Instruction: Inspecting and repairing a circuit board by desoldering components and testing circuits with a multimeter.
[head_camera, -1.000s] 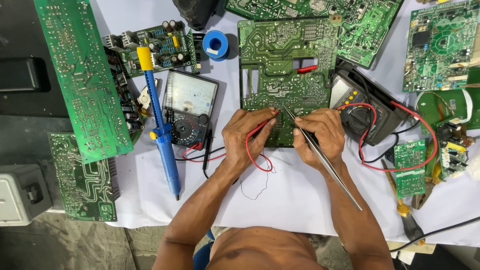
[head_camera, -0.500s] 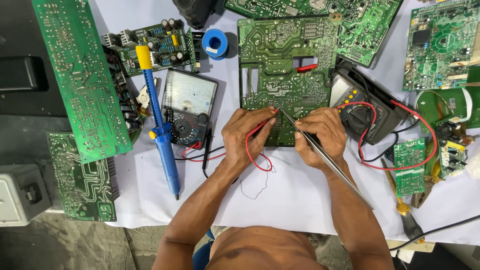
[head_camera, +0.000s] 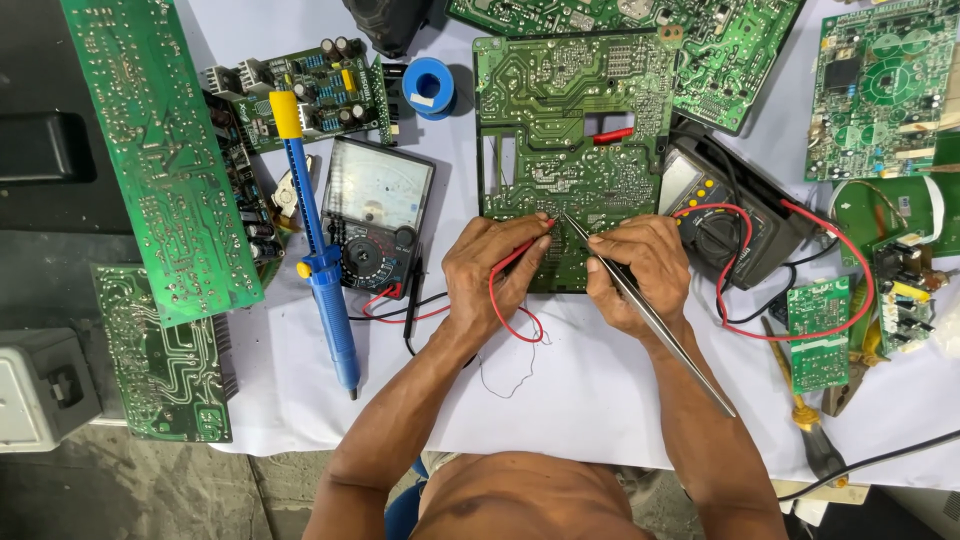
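Green circuit board (head_camera: 570, 130) lies copper side up in the upper middle of the frame on the white-covered bench (head_camera: 560, 400), and both hands work at its lower edge. Since a second ago very little has shifted: the hands have kept the same spot, and the long metal tweezers (head_camera: 650, 315) have only swung a touch, their back end now pointing more toward the lower right. That steadiness reads to me as fine, patient work on one point of the board rather than a move to a new one.

The left hand (head_camera: 495, 275) is curled closed, pinching a thin red wire (head_camera: 500, 300) between thumb and fingers; the wire loops down below the wrist. The right hand (head_camera: 640, 270) is closed around the tweezers, whose tips meet the board just beside the left fingertips.

Which solder joint the tips touch I cannot make out; the fingers cover it, and the traces are too fine. A thin dark strand on the cloth below the hands is hard to read. An analogue meter (head_camera: 378, 210) sits left of centre, a blue solder sucker (head_camera: 320, 260) beside it, a second meter (head_camera: 725, 215) at right, partly under the board. Other boards are cut off at the frame edges.
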